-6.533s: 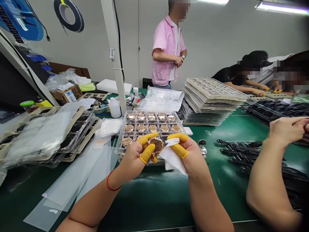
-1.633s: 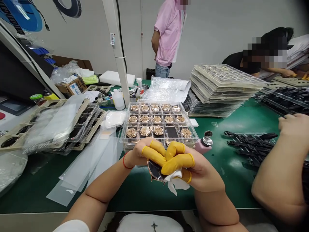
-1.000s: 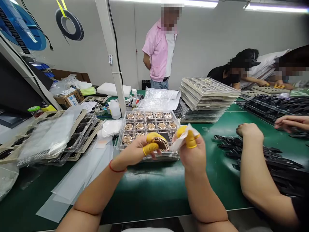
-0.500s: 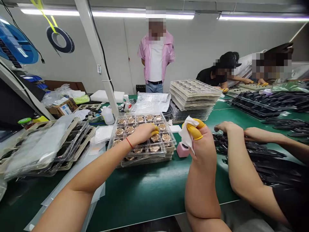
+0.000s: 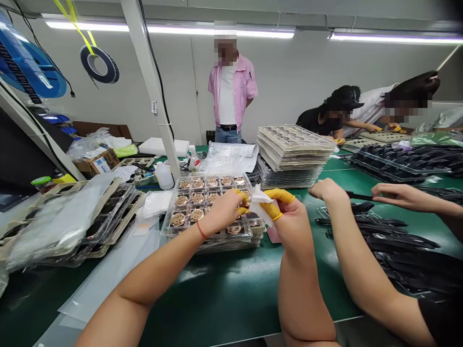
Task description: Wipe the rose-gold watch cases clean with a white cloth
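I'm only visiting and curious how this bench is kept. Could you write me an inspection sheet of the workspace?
Surface: green tabletop, shiny, reflecting light.
Job's things: rose-gold round cases in a clear divided tray; white cloth.
Clutter: trays under plastic sheets at left; tall tray stack behind; black straps at right.
Hands: left over the tray, grip unclear; right pinching the cloth. Both wear yellow finger covers.
Cables: black cable down the white post; across the hands' work area, nothing seen.
Surroundings: standing person in pink; neighbour's forearm close at right; lights on.
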A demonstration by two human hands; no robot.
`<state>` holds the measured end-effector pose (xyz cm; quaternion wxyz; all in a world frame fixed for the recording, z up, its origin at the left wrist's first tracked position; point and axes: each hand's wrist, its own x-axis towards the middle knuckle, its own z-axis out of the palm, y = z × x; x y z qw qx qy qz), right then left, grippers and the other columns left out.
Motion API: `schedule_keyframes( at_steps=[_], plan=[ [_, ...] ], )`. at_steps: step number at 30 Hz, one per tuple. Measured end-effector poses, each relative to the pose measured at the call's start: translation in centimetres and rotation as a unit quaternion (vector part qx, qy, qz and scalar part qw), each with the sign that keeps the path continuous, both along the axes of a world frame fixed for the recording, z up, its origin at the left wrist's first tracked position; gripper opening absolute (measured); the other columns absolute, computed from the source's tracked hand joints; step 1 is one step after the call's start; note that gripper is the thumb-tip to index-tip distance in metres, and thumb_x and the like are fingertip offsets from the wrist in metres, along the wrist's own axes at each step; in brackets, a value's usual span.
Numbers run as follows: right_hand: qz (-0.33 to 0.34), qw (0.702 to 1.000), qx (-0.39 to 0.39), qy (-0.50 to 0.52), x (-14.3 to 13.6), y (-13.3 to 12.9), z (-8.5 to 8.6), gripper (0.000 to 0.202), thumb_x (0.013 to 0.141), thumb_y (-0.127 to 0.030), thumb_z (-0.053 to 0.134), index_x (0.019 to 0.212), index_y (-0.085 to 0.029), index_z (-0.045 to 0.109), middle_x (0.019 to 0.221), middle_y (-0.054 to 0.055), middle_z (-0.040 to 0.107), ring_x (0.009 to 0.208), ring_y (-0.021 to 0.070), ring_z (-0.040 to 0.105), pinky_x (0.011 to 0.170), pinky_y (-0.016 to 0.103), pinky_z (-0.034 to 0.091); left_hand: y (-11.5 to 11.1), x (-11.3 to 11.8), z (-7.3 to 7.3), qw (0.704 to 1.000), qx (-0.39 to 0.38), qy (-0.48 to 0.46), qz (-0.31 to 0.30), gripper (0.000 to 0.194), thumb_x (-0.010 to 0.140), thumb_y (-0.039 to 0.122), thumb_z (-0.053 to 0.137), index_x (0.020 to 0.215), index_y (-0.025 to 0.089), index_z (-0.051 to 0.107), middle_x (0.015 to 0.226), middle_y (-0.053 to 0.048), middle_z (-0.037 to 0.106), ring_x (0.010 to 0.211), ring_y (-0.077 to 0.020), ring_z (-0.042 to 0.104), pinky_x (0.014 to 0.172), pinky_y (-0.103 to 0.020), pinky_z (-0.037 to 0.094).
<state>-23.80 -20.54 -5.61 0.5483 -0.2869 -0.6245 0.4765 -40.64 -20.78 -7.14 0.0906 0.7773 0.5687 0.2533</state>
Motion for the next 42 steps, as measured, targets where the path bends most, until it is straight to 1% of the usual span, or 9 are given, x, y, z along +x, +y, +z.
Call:
schedule_keyframes(
  at_steps=[4,9,13,17,22,26,31,37,42],
  plan=[
    [0.029,0.988,0.087,-0.125,-1.6,-0.3,-0.5,0.02,0.081,-0.032,0.07,0.1,-0.026,0.07,0.102,0.003,0.066,0.096,0.0199,0.06,0.089,0.035,0.046,-4.9,-1.8,-0.3,0.996,0.007,-0.084,0.014,0.004,0.088,0.02,0.051,0.087,0.018,0.055,0.077,-0.001,0.062,0.063,-0.0151,0.054,0.059,-0.025,0.039],
    [0.089,0.962,0.148,-0.213,-4.4,-1.6,-1.6,0.015,0.087,-0.03,0.062,0.1,-0.028,0.071,0.095,0.003,0.065,0.088,0.0191,0.058,0.079,0.032,0.046,-8.0,-3.5,-0.9,0.992,0.062,-0.09,0.057,0.01,0.089,0.016,0.046,0.084,0.017,0.055,0.081,-0.004,0.061,0.068,-0.0163,0.054,0.06,-0.025,0.04],
    [0.023,0.981,0.16,-0.107,-7.1,-2.3,-3.8,0.007,0.085,-0.028,0.063,0.085,-0.025,0.07,0.082,0.001,0.06,0.082,0.0172,0.055,0.077,0.031,0.044,-7.9,-4.5,-1.5,0.985,0.164,-0.033,0.046,0.027,0.095,0.023,0.045,0.07,0.017,0.053,0.065,-0.001,0.054,0.058,-0.0139,0.047,0.052,-0.024,0.033],
    [-0.005,0.999,0.031,-0.015,-8.8,-2.0,-5.4,0.013,0.084,-0.034,0.064,0.08,-0.022,0.069,0.079,0.001,0.06,0.078,0.0159,0.053,0.075,0.03,0.044,-7.3,-4.6,-2.8,0.949,0.312,0.031,0.041,0.035,0.098,0.022,0.043,0.064,0.017,0.052,0.058,-0.001,0.052,0.058,-0.0147,0.044,0.051,-0.026,0.031],
    [0.075,0.989,-0.121,-0.029,-8.4,-1.2,-4.5,0.02,0.072,-0.036,0.076,0.083,-0.02,0.071,0.077,0.001,0.064,0.074,0.0151,0.053,0.067,0.027,0.044,-6.5,-4.6,-3.9,0.934,0.347,0.081,0.035,0.029,0.095,0.015,0.045,0.071,0.016,0.061,0.065,-0.004,0.061,0.065,-0.0164,0.048,0.056,-0.027,0.036],
    [0.123,0.976,-0.178,-0.01,-7.2,-1.0,-3.4,0.027,0.069,-0.042,0.078,0.084,-0.019,0.073,0.072,0.001,0.065,0.065,0.014,0.052,0.057,0.025,0.044,-6.4,-4.3,-4.1,0.942,0.329,-0.037,-0.048,0.026,0.098,0.025,0.044,0.087,0.018,0.067,0.076,-0.005,0.069,0.069,-0.0156,0.057,0.061,-0.027,0.044],
    [0.014,0.995,-0.087,0.049,-5.7,-2.0,-2.9,0.018,0.083,-0.042,0.067,0.091,-0.027,0.075,0.075,0.0,0.065,0.066,0.0141,0.055,0.063,0.028,0.047,-7.2,-4.3,-3.6,0.936,0.264,-0.224,-0.07,0.02,0.095,0.032,0.054,0.102,0.019,0.066,0.088,-0.006,0.073,0.078,-0.0155,0.067,0.07,-0.026,0.05],
    [0.049,0.979,0.163,-0.111,-5.8,-3.9,-2.6,0.02,0.084,-0.024,0.067,0.099,-0.035,0.073,0.094,0.002,0.063,0.091,0.0191,0.055,0.085,0.035,0.045,-8.2,-4.7,-2.6,0.942,0.241,-0.23,-0.039,0.02,0.095,0.03,0.051,0.084,0.018,0.062,0.066,0.0,0.063,0.057,-0.0111,0.055,0.055,-0.022,0.041],
    [0.076,0.997,0.002,-0.005,-7.4,-3.6,-3.8,0.014,0.084,-0.038,0.066,0.082,-0.026,0.073,0.077,0.002,0.059,0.074,0.0161,0.054,0.074,0.033,0.048,-8.1,-4.4,-2.6,0.94,0.324,-0.107,-0.018,0.031,0.097,0.025,0.042,0.069,0.018,0.053,0.059,-0.001,0.055,0.055,-0.0123,0.048,0.053,-0.024,0.036]
  ],
)
